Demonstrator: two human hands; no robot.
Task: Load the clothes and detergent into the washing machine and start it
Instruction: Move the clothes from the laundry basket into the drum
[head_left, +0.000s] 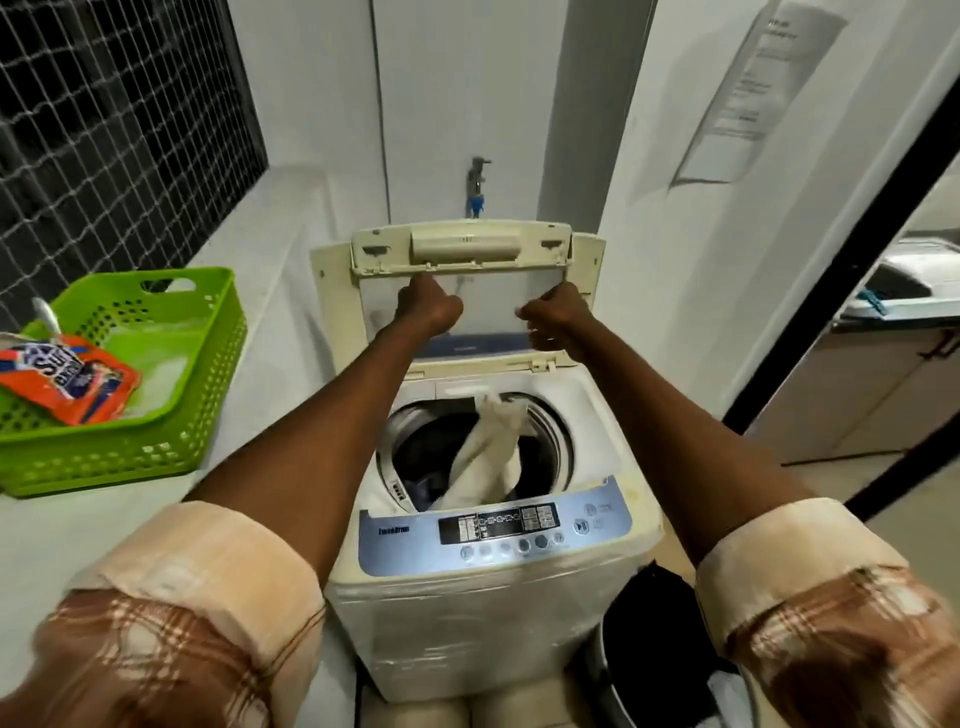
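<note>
Washing machine (483, 613): lid (462, 260) folded up, my left hand (428, 306) and right hand (558, 317) clenched on it. Risk: cream garment (491, 452) (draped over drum rim) trapped under closing lid.

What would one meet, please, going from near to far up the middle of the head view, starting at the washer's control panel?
control panel → drum with cream cloth → both hands on the raised lid: left hand, right hand → lid → wall tap
</note>
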